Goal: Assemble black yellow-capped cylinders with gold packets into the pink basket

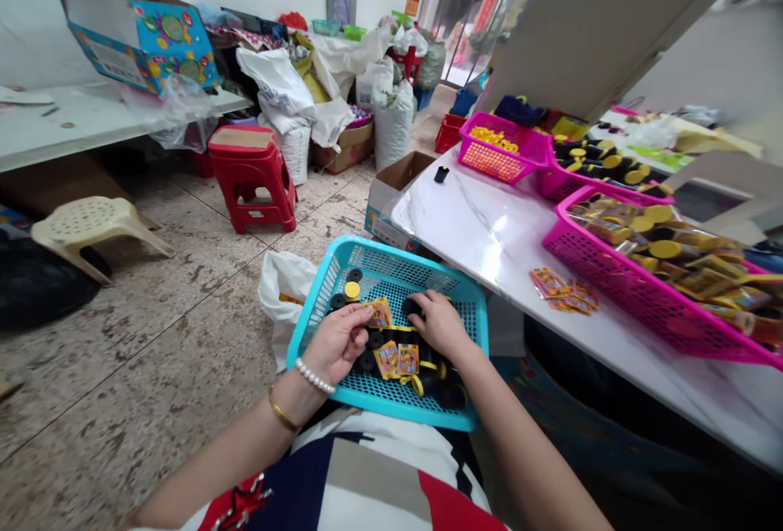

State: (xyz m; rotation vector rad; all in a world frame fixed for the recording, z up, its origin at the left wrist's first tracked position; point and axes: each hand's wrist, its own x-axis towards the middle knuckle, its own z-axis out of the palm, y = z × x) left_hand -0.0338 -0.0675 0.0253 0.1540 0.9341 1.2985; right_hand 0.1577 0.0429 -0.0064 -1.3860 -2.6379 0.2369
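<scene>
A turquoise plastic basket (pixel 391 415) rests on my lap. In it lie several black cylinders with yellow caps (pixel 453 394) and a few small printed packets (pixel 408 360). My left hand (pixel 339 343), with a pearl bracelet at the wrist, pinches one orange printed packet (pixel 380 312) over the left half of the basket. Over the right half, my right hand (pixel 440 323) has its fingers curled around a black cylinder (pixel 411 307), partly hidden beneath them.
The marble-patterned table (pixel 471 217) on the right bears pink baskets (pixel 612 290) of filled goods, loose packets (pixel 563 291) and a small black piece (pixel 441 174). A carton (pixel 397 188) stands beside it. Red stools (pixel 252 176), a cream stool (pixel 98 225) and sacks (pixel 395 123) occupy the floor.
</scene>
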